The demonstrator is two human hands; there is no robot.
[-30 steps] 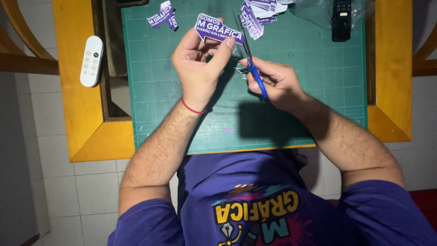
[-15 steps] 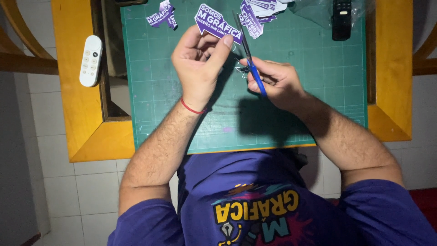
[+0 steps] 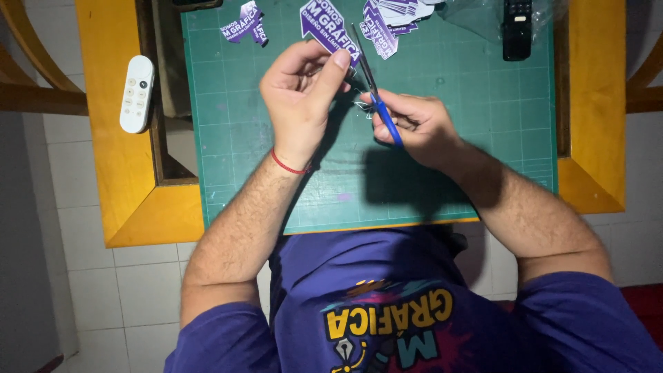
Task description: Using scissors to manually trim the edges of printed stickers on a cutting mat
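My left hand [image 3: 300,97] pinches a purple printed sticker [image 3: 326,31] by its lower edge, holding it above the green cutting mat [image 3: 469,124]. A red band circles that wrist. My right hand [image 3: 414,124] grips blue-handled scissors [image 3: 376,97], their blades pointing up along the sticker's right edge. A small white paper scrap hangs near the scissor pivot.
More purple stickers lie at the mat's far edge, one piece [image 3: 243,24] at the left and a pile [image 3: 394,17] at the middle. A black remote [image 3: 516,27] rests at the far right, a white remote [image 3: 136,93] on the yellow wooden table frame [image 3: 117,173].
The purple sticker has shifted a little up and left in my left hand. The scissors stay beside it with hardly any movement.
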